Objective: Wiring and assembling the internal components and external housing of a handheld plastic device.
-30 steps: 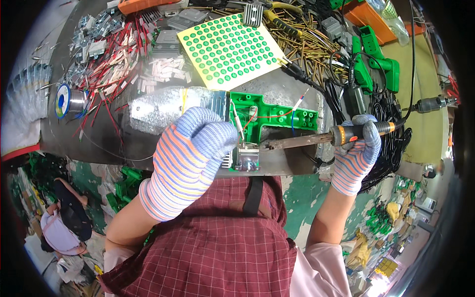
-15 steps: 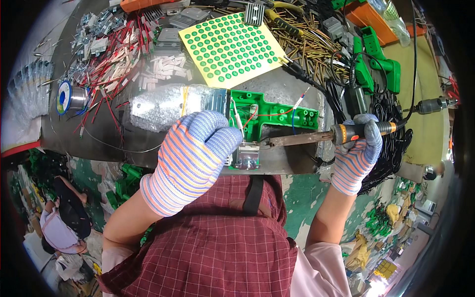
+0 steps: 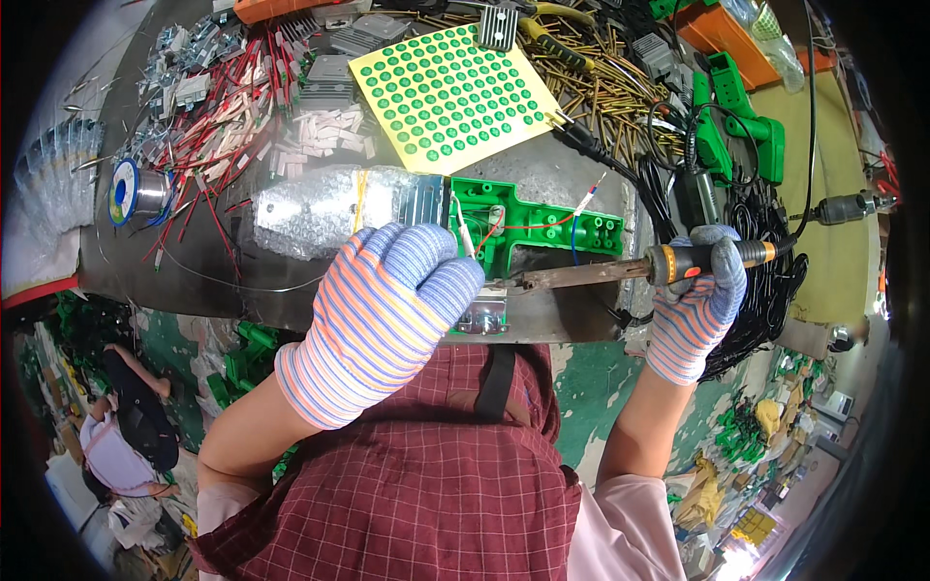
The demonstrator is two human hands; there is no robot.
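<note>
My right hand (image 3: 699,300), in a striped glove, is closed round the black and orange handle of a soldering iron (image 3: 586,274). The iron points left, its tip beside the small metal part (image 3: 484,315) at the table's front edge. My gloved left hand (image 3: 392,315) is closed over that part's left side; a thin solder wire (image 3: 232,288) runs into it from the spool (image 3: 136,194). Its fingertips are partly hidden. Just behind lies an open green plastic housing (image 3: 542,225) with red, white and blue wires, beside a bubble-wrapped piece (image 3: 315,211) with a metal end.
A yellow sheet of round green stickers (image 3: 450,97) lies behind, with a finned metal block (image 3: 498,27) on its edge. Red and white wires (image 3: 218,126) are heaped left, brass-coloured rods (image 3: 601,97) right. Black cables (image 3: 760,261) and green housings (image 3: 756,136) lie far right.
The soldering iron's tip has shifted slightly left, towards the metal part. My left hand has moved a little to the right, covering more of that part.
</note>
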